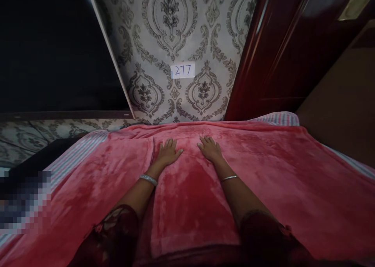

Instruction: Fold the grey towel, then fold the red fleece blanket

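A plush red blanket (187, 196) lies spread over a flat surface, with part of it folded over in the middle. My left hand (167, 153) rests flat on the blanket near the fold's left edge, fingers spread. To its right, my right hand (210, 147) also lies palm down on the red cloth, its fingers apart. Neither hand grips anything. Under the blanket a striped cloth (79, 153) shows at the left side and at the far right corner.
Beyond the blanket stands a patterned wall with a paper label (183, 70) reading 277. A large dark screen (58, 52) is at the left. On the right is a glossy dark-red wooden panel (272, 52). A dark object (41, 157) sits beside the left edge.
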{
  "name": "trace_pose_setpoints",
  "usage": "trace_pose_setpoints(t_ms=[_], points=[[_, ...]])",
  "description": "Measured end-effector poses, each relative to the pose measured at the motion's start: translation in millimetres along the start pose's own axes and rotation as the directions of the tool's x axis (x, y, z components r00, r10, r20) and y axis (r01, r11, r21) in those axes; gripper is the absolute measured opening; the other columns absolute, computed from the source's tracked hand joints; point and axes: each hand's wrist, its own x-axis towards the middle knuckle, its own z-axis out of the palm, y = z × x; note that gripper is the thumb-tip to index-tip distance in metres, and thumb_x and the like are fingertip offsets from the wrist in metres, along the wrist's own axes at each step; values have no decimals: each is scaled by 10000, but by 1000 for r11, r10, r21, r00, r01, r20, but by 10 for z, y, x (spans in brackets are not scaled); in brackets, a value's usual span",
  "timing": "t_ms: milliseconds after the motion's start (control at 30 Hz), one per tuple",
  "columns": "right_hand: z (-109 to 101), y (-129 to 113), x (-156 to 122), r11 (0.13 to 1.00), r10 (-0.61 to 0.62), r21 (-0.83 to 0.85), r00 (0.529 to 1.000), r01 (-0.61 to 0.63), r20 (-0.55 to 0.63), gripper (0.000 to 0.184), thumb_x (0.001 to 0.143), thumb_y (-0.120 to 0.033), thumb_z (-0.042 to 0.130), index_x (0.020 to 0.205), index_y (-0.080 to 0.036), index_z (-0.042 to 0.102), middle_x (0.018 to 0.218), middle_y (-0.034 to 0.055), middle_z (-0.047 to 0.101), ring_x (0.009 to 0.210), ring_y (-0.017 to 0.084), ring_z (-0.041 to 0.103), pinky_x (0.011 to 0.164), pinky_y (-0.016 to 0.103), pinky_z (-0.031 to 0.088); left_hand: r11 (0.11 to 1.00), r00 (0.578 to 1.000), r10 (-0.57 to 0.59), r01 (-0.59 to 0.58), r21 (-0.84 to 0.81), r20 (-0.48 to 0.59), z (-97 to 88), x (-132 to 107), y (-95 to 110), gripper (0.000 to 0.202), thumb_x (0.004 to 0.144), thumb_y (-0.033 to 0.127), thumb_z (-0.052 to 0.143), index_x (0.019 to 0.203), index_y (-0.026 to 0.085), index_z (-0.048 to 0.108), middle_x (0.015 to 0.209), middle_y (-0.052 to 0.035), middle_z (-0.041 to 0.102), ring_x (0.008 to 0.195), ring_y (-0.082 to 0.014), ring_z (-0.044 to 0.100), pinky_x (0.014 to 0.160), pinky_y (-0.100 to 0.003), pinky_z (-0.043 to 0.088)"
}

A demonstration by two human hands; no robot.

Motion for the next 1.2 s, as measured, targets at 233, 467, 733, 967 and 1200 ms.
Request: trace_pose_setpoints(t_ms=[233, 467, 733, 967, 1200], points=[[30, 24, 16, 999, -6, -33, 1000, 5, -10, 581, 1057, -480, 250, 1588, -263, 345, 1690, 70, 237, 1552, 256, 180, 1186, 565, 282, 999, 1000, -4, 5, -48, 13, -6, -13, 4, 721, 992, 551, 354, 1578, 135, 302, 1674, -189, 234, 1568, -300, 164, 1250, -568, 111], [83, 44, 19, 999, -15, -33, 999, 14, -43, 575, 1057, -477, 257, 1578, -262, 368, 1682, 77, 261, 1546, 263, 203, 1183, 574, 284, 997, 1000, -13, 12, -74, -13, 28, -19, 0, 746, 981, 576, 376, 1579, 135, 309, 1683, -187, 198, 1574, -308, 133, 1251, -568, 104], [95, 28, -8, 999, -14, -34, 998, 12, -68, 573, 1053, -450, 263, 1574, -239, 375, 1673, 81, 283, 1543, 270, 214, 1180, 587, 292, 944, 936, -261, 197, -263, -235, -9, 61, -140, 608, 958, 315, 458, 1503, 49, 432, 1525, -234, 487, 1463, -327, 407, 1250, -478, 222], [90, 26, -8, 999, -11, -32, 998, 9, -66, 571, 1057, -463, 269, 1573, -243, 374, 1674, 78, 279, 1545, 271, 206, 1184, 580, 289, 850, 915, -368, 258, -459, -168, -94, 259, -341, 587, 950, 278, 486, 1504, 90, 443, 1343, -152, 672, 1236, -241, 635, 1073, -341, 469], [84, 28, -10, 999, -13, -30, 998, 11, -57, 583, 1057, -473, 262, 1585, -240, 350, 1684, 71, 254, 1550, 272, 184, 1187, 577, 283, 886, 918, -340, 241, -396, -202, -117, 304, -314, 415, 924, 195, 495, 1319, 201, 625, 1237, -103, 703, 1204, -249, 618, 1061, -366, 451]])
